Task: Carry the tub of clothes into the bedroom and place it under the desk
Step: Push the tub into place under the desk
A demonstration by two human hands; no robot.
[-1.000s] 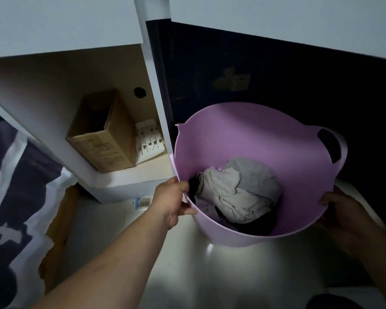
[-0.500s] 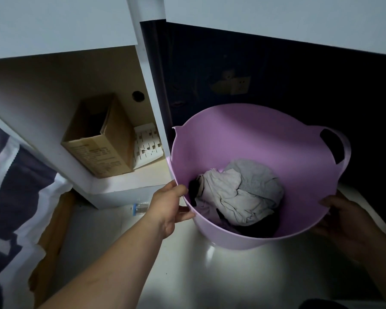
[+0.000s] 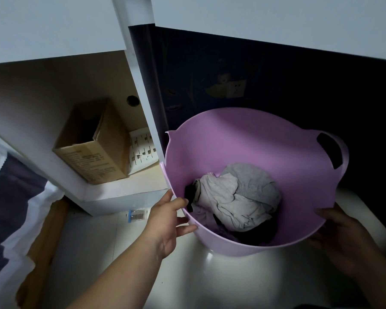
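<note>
A lilac plastic tub (image 3: 243, 141) with loop handles stands on the pale floor in the dark space beneath the white desk top (image 3: 276, 21). Crumpled grey, white and dark clothes (image 3: 236, 197) lie in its bottom. My left hand (image 3: 167, 221) grips the tub's left rim, thumb over the edge and fingers outside below it. My right hand (image 3: 341, 237) is in shadow, pressed on the tub's outer right wall just under the rim.
A white upright panel (image 3: 143, 97) stands close to the tub's left side. Beyond it, a shelf holds a cardboard box (image 3: 98, 152) and a white perforated tray (image 3: 142, 150). A small packet (image 3: 137, 216) lies on the floor. Bedding (image 3: 9, 197) and a wooden frame (image 3: 47, 237) are at left.
The tub has shifted slightly deeper under the desk and closer to the white panel. Both hands have stayed on its sides.
</note>
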